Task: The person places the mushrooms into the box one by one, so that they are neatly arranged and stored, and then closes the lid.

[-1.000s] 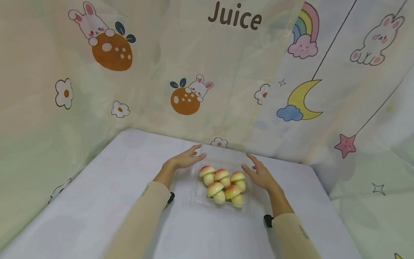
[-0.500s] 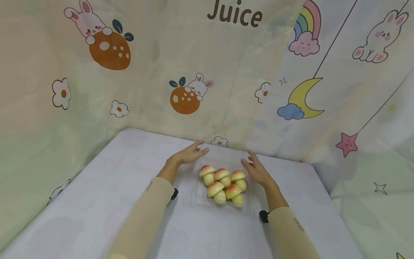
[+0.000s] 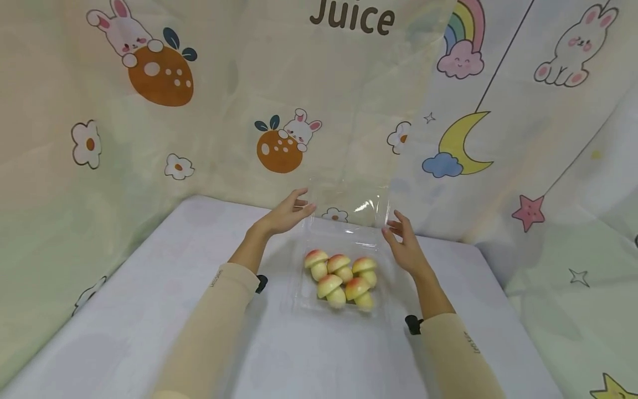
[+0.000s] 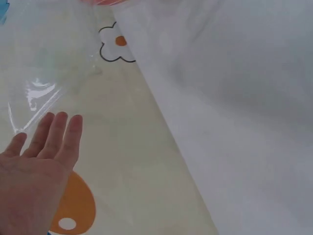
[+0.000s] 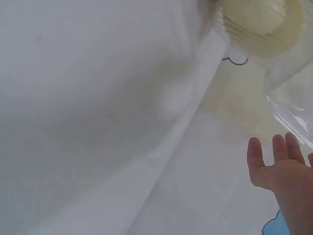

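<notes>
A printed curtain (image 3: 209, 138) with rabbits, flowers, a moon and the word "Juice" hangs behind and beside the desk (image 3: 149, 310), which wears a pale cloth. Near the middle of the desk, toward its far edge, sits a clear plastic box (image 3: 299, 293). Its transparent lid (image 3: 349, 208) stands raised at the far side of the box, hinged along the back rim. Inside the box lie 5 mushroom-shaped buns (image 3: 341, 280), cream with pink-flushed caps, 3 in the far row and 2 in the near row, touching one another. The left hand (image 3: 284, 216) is at the left edge of the lid and the right hand (image 3: 406, 249) at its right edge, both with fingers spread and nearly straight; whether the fingertips actually touch the plastic I cannot tell.
</notes>
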Available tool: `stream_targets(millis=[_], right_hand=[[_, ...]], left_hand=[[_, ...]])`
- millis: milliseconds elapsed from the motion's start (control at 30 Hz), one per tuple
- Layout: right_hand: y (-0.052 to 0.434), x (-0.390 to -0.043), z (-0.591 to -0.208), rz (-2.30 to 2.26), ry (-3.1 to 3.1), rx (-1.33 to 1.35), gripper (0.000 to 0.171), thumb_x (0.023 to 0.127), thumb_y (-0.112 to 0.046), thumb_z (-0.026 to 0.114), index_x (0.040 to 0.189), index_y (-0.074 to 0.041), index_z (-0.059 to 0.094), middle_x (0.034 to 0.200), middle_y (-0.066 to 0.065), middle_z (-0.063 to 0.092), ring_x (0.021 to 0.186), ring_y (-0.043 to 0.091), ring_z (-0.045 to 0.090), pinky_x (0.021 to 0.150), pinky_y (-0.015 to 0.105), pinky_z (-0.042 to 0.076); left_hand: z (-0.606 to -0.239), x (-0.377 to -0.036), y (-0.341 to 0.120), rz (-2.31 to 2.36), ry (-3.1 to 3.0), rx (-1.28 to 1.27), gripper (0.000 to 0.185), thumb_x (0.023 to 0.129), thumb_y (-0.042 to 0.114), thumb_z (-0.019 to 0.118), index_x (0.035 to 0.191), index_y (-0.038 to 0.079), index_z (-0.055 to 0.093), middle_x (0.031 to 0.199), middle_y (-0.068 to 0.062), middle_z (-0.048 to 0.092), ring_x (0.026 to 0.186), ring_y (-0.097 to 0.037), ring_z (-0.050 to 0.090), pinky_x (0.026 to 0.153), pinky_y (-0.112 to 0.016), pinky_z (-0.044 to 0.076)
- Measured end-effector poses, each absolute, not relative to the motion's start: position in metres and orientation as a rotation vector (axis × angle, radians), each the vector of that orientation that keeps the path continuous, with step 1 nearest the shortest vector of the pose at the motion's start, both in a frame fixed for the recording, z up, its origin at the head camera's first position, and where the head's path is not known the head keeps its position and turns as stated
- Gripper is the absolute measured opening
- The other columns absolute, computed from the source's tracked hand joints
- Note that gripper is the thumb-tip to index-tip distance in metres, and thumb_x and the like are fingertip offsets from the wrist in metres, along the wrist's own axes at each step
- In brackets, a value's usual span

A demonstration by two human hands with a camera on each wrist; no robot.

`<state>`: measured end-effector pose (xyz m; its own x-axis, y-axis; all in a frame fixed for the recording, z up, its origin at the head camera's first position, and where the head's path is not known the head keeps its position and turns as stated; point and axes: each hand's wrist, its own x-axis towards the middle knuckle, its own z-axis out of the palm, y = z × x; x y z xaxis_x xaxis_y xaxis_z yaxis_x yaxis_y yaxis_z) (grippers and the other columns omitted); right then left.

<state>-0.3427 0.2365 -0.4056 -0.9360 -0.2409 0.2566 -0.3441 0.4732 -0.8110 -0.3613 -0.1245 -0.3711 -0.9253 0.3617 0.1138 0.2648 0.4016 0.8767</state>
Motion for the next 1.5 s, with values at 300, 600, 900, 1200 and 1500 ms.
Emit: stream_targets(millis=[300,600,900,1200,1500], right_hand=[[0.240,-0.334,-0.389,1.483,-2.549,0.511,0.067,0.110,-0.032,0.048,0.165,-0.016,0.012,0.157,0.023,0.040,0.145,0.041,0.037,0.114,0.065,0.034],[0.255,-0.310,-0.380,1.308,-2.535,0.661,0.047,0.113,-0.027,0.037,0.157,-0.008,0.036,0.141,0.021,0.058,0.136,0.037,0.050,0.108,0.054,0.044],[0.266,-0.291,-0.383,1.266,-2.569,0.700,0.042,0.115,-0.024,0.031,0.135,0.003,0.055,0.139,0.022,0.059,0.131,0.034,0.050,0.096,0.022,0.050],[0.272,-0.276,-0.396,1.401,-2.524,0.744,0.046,0.115,-0.022,0.025,0.140,0.007,0.050,0.142,0.025,0.053,0.126,0.018,0.049,0.094,0.024,0.057],[0.275,-0.260,-0.405,1.401,-2.571,0.779,0.041,0.115,-0.019,0.029,0.137,0.005,0.054,0.140,0.021,0.051,0.121,0.005,0.048,0.091,0.030,0.060]], left_hand=[[-0.345,-0.348,-0.133,1.564,2.663,0.668,0.067,0.106,0.050,0.049,0.161,0.016,0.029,0.152,-0.013,0.050,0.141,-0.033,0.047,0.117,-0.054,0.041],[-0.344,-0.323,-0.147,1.545,2.715,0.755,0.049,0.110,0.044,0.045,0.141,0.010,0.059,0.142,-0.007,0.061,0.132,-0.027,0.055,0.112,-0.050,0.045],[-0.347,-0.304,-0.150,1.514,2.648,0.896,0.039,0.111,0.033,0.047,0.131,0.005,0.064,0.126,-0.016,0.067,0.115,-0.026,0.063,0.102,-0.049,0.052],[-0.364,-0.289,-0.151,1.555,2.490,0.850,0.037,0.111,0.033,0.045,0.126,0.004,0.062,0.107,-0.009,0.071,0.106,-0.028,0.069,0.099,-0.043,0.055],[-0.374,-0.274,-0.157,1.529,2.362,0.833,0.037,0.111,0.034,0.045,0.122,0.005,0.065,0.114,-0.008,0.074,0.109,-0.024,0.070,0.099,-0.043,0.055]])
